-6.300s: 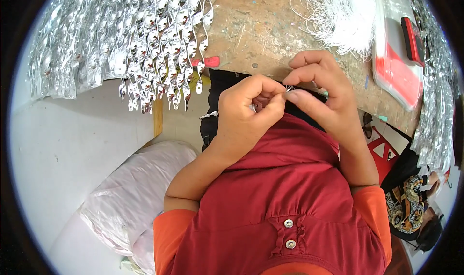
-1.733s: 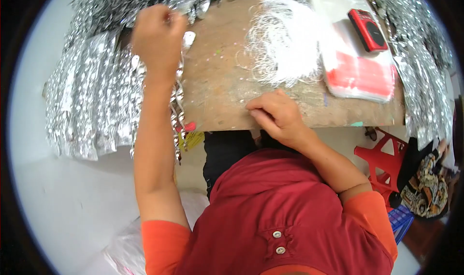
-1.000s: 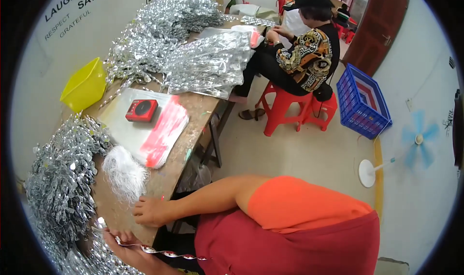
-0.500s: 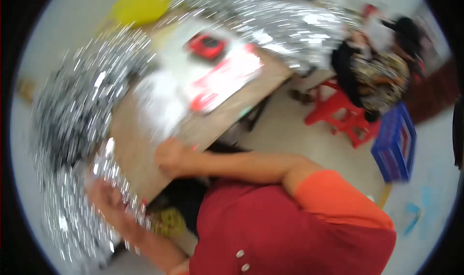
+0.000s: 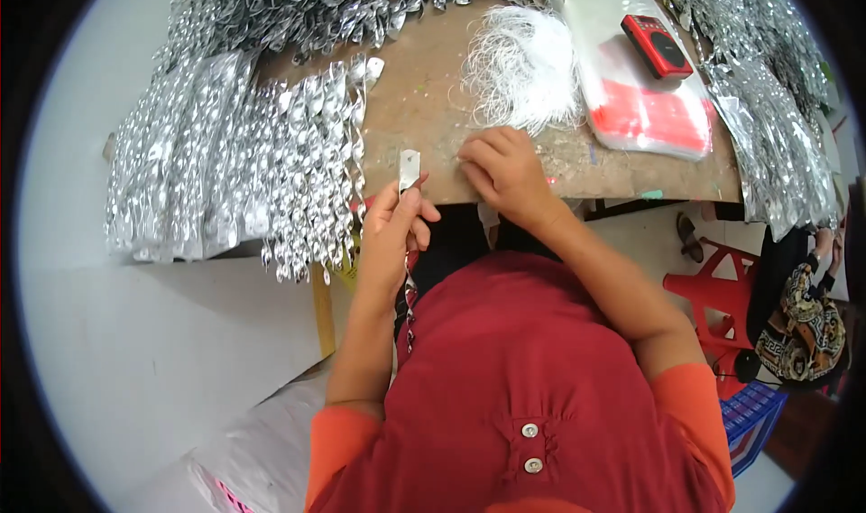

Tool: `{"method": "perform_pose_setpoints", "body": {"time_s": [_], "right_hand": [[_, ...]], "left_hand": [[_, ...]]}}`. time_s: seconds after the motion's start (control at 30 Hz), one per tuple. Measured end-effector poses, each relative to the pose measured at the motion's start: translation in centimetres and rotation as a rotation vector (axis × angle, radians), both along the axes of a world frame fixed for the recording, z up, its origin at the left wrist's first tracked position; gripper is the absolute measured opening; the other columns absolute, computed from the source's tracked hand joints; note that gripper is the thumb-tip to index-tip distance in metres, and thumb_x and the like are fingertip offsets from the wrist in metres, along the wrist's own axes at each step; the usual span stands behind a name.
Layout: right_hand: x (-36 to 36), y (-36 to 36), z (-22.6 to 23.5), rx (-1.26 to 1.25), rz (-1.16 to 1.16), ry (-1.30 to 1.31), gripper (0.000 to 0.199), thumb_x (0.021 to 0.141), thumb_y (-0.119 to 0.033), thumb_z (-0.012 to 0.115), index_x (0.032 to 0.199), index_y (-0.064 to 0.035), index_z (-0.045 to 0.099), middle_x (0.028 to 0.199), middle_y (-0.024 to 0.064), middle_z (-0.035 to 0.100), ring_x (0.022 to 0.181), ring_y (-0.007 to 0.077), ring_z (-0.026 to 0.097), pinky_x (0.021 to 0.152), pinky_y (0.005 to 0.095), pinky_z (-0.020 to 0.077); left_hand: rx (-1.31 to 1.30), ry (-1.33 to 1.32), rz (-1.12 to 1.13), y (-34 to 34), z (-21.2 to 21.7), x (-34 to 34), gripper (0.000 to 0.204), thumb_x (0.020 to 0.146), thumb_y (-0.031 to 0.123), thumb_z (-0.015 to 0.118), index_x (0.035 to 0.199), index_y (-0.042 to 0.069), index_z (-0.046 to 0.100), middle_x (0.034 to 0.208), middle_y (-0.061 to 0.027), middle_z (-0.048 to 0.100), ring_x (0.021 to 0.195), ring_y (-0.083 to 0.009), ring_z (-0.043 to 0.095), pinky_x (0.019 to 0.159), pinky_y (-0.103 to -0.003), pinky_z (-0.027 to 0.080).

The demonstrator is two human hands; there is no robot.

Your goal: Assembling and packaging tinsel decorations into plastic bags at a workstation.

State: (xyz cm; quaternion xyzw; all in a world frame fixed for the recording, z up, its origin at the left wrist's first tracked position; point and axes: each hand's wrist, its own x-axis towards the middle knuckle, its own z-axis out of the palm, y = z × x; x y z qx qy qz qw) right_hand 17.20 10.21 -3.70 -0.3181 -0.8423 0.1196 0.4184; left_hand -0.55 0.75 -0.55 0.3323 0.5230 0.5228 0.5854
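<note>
Between the thumb and fingers of my left hand (image 5: 386, 238) is a twisted silver strip (image 5: 409, 165). Its flat end, which seems to have a small hole, points up past the fingertips, and the spiral part hangs down along my wrist. My right hand (image 5: 507, 172) rests at the table's front edge with its fingers curled together. Whatever those fingertips may pinch is too small to make out. Just beyond the right hand lies a loose heap of white strings (image 5: 523, 71). To the left of my left hand, several twisted silver strips (image 5: 316, 152) hang over the table edge.
Bagged silver strips (image 5: 180, 170) cover the brown table's (image 5: 410, 89) left end. Clear plastic bags (image 5: 651, 120) with a red radio-like device (image 5: 657, 48) on them lie at the right. More silver strips line the far side. A person sits near a red stool (image 5: 713, 292).
The view has swung round and sharpened. My left hand has come from the silver strips at the left to before my body, holding one strip. My right hand has moved near the white strings.
</note>
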Motion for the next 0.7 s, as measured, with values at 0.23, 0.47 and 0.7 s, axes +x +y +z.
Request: {"method": "perform_pose_setpoints", "body": {"time_s": [0.23, 0.47, 0.7], "right_hand": [[0.4, 0.0, 0.5, 0.059, -0.011, 0.023, 0.013, 0.074, -0.007, 0.065, 0.087, -0.0074, 0.061, 0.084, 0.0067, 0.060, 0.081, 0.0256, 0.054, 0.074, 0.0347, 0.0403], [2.6, -1.9, 0.5, -0.118, 0.125, 0.086, 0.007, 0.076, -0.004, 0.064, 0.083, -0.0059, 0.063, 0.078, 0.0079, 0.060, 0.075, 0.0263, 0.056, 0.070, 0.0346, 0.0423], [3.8, 4.7, 4.2, -0.160, -0.002, -0.045, 0.010, 0.082, -0.005, 0.060, 0.091, -0.0051, 0.063, 0.080, 0.0073, 0.061, 0.070, 0.0212, 0.057, 0.066, 0.0314, 0.0450]], "left_hand": [[0.014, -0.162, 0.077, -2.4, -1.1, 1.1, 0.043, 0.098, 0.031, 0.043, 0.122, -0.004, 0.050, 0.078, -0.0017, 0.055, 0.052, -0.0059, 0.040, 0.050, -0.022, 0.032], [0.009, -0.030, 0.159, -3.1, 0.1, 0.0, 0.045, 0.098, 0.030, 0.043, 0.121, -0.008, 0.049, 0.079, -0.0021, 0.054, 0.057, -0.0078, 0.045, 0.053, -0.022, 0.037], [-0.036, -0.141, 0.067, -2.0, 0.1, -0.3, 0.042, 0.098, 0.029, 0.042, 0.118, -0.006, 0.050, 0.082, -0.0054, 0.057, 0.056, -0.0092, 0.049, 0.051, -0.023, 0.040]]}}
